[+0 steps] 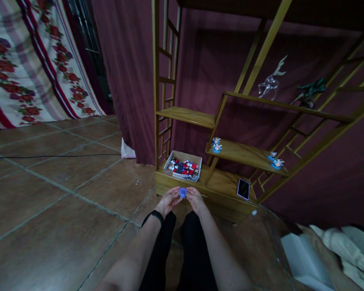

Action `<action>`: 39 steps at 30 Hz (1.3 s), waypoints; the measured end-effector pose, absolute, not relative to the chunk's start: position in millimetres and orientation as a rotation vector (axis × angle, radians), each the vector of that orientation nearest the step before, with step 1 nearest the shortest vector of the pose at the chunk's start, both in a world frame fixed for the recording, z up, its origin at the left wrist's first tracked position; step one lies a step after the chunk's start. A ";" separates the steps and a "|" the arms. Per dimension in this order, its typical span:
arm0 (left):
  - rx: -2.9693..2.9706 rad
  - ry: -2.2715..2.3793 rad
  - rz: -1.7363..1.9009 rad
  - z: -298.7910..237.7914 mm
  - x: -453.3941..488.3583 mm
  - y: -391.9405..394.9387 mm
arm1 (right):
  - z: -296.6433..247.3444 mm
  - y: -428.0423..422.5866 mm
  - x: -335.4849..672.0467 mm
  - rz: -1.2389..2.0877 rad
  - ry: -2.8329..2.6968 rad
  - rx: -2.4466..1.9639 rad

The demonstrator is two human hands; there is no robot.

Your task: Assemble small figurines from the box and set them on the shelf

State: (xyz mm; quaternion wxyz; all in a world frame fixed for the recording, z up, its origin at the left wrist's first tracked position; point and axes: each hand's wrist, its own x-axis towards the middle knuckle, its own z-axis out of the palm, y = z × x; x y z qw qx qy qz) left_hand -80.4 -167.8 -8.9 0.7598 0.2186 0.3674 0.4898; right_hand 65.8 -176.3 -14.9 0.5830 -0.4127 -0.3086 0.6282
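Note:
A small purple-blue figurine point(183, 192) is held between my two hands, just in front of the shelf's base. My left hand point(170, 199) grips it from the left with fingertips closed on its side. From the right, my right hand point(195, 198) pinches it too. Its finer details are too small to make out. Beyond my hands, an open cardboard box point(186, 155) sits on the lowest shelf, full of red, black and white figurines point(185, 167).
The wooden display shelf point(239, 154) bears small blue-based figurines point(217, 148) at left and more figurines point(277, 163) at right. A phone point(243, 189) lies on the bottom board. Higher up stand a clear deer ornament point(269, 85) and a dark green ornament point(311, 89).

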 end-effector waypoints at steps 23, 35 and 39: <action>0.473 0.824 0.972 -6.4 -80.6 -167.8 | -7.9 -184.4 63.4 1.503 -0.791 -0.965; 0.430 0.947 1.003 -3.1 -76.5 -167.1 | -10.8 -186.2 62.9 1.496 -0.819 -0.964; 0.397 0.999 1.027 -6.8 -72.3 -163.3 | -15.2 -182.2 61.2 1.508 -0.824 -1.028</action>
